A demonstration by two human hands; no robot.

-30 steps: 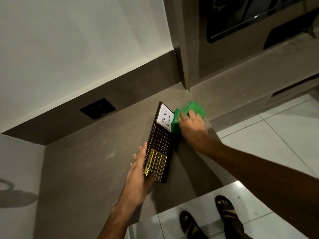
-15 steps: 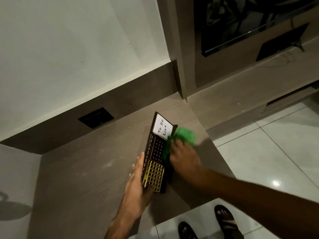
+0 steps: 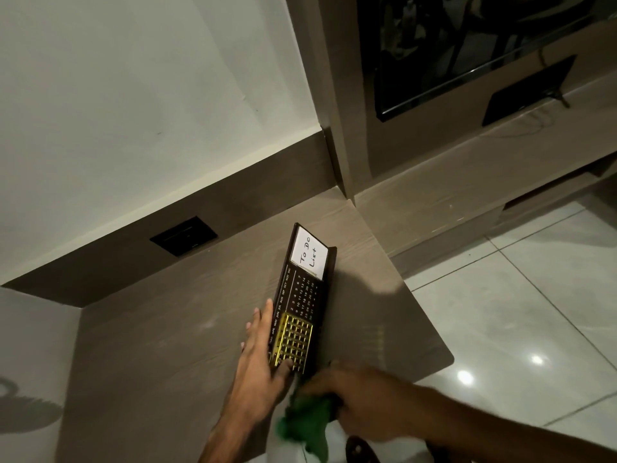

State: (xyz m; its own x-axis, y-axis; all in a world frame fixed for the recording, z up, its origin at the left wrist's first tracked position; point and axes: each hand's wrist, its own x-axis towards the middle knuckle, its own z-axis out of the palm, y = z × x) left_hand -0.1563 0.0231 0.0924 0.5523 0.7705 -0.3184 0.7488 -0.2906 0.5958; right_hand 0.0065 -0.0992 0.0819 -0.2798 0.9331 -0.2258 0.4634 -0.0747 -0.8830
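Note:
A dark brown desk calendar board (image 3: 302, 302) with a white "To Do List" card and a gold grid stands tilted on its long edge on the wooden desk (image 3: 160, 345). My left hand (image 3: 262, 359) holds its near end, fingers along the back and thumb on the gold grid. My right hand (image 3: 354, 396), blurred by motion, grips a green cloth (image 3: 305, 426) just off the board's near end, at the desk's front edge.
A black wall socket (image 3: 183, 235) sits in the desk's back panel. To the right are a lower TV shelf (image 3: 467, 182), a dark screen (image 3: 450, 55) and glossy white floor tiles (image 3: 534, 312). A sandalled foot (image 3: 362, 451) shows below the desk edge.
My right hand has dragged the green cloth from the board's far end, along its right side, down past its near end. My left hand keeps holding the board in place.

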